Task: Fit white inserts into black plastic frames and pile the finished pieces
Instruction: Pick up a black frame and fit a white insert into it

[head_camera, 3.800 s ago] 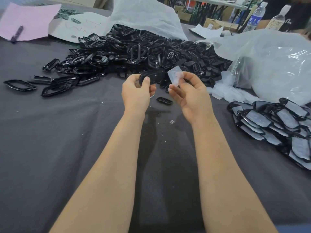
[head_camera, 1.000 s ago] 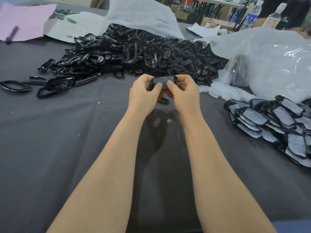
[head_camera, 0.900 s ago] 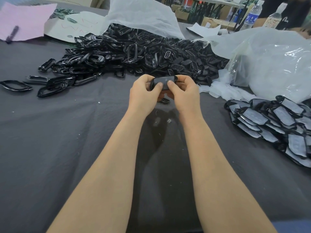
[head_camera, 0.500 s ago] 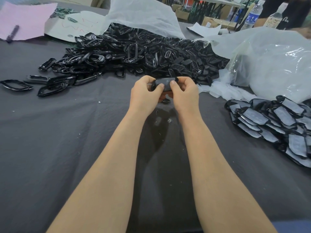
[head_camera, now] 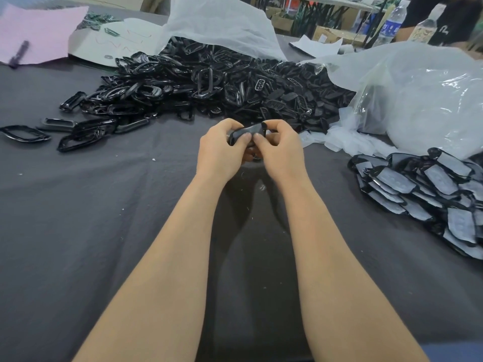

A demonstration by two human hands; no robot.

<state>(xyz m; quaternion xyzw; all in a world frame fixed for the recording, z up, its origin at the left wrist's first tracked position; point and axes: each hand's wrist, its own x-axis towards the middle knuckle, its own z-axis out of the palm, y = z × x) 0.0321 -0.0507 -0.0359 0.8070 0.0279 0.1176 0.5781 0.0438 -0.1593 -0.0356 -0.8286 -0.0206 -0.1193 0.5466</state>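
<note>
The left hand [head_camera: 219, 152] and the right hand [head_camera: 281, 152] are close together, a little above the bench [head_camera: 78, 218]. Both hold one black frame [head_camera: 246, 131] between them. The fingers curl over its top and far side, and the two thumbs press on its near face, tip by tip. The frame's face looks grey. The hands hide its ends.

Just behind the hands lies a big heap [head_camera: 209, 82] of black frames, all mixed up. It spills out from under a white bag [head_camera: 222, 22]. A few frames lie alone at the left edge of the heap – one ring [head_camera: 24, 133] is well apart from the rest.

To the right of the hands, near the heap, sit some thin white inserts [head_camera: 350, 139]. They touch a large clear bag [head_camera: 418, 95] that is puffed up and shiny. In front of that bag is the pile [head_camera: 423, 194] of done pieces – black rims with pale grey middles, lying one over the other.

Far back on the left is a pink paper [head_camera: 44, 30] with a dark pen [head_camera: 18, 54] on it. Beside it lies a white card [head_camera: 117, 45]. Far back on the right stand two bottles [head_camera: 392, 22].
</note>
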